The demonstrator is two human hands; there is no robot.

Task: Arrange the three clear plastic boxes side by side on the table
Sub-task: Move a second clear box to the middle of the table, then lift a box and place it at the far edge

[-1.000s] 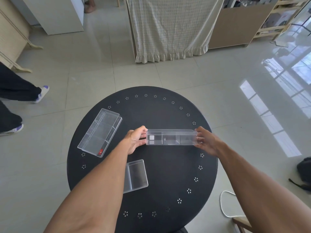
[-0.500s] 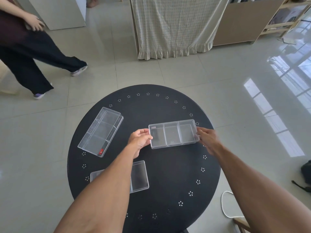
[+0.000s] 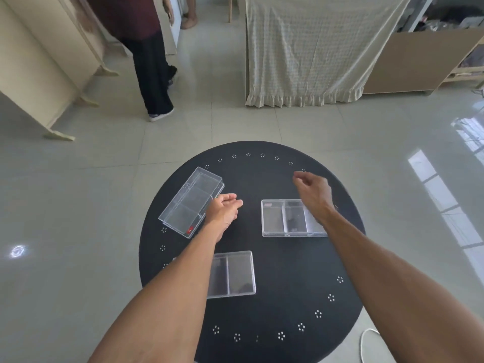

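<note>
Three clear plastic boxes lie on the round black table (image 3: 288, 310). A long divided box (image 3: 190, 201) with a red sticker lies slanted at the left. A second divided box (image 3: 284, 218) lies flat at the right, partly under my right forearm. The third box (image 3: 235, 275) sits near the front, its left part hidden by my left arm. My left hand (image 3: 224, 209) hovers beside the slanted box's right edge, fingers loosely curled, holding nothing. My right hand (image 3: 313, 191) hangs above the right box's far side, fingers relaxed and empty.
A person in dark trousers (image 3: 152, 74) walks on the tiled floor beyond the table at the upper left. A cloth-draped table (image 3: 303, 48) stands behind, with wooden shelving (image 3: 429, 58) to the right. A white cable (image 3: 365, 344) lies on the floor at the lower right.
Both hands have let go of the right box, which now lies flat on the table. My right hand rose above it, my left moved toward the slanted box. The person walked further away.
</note>
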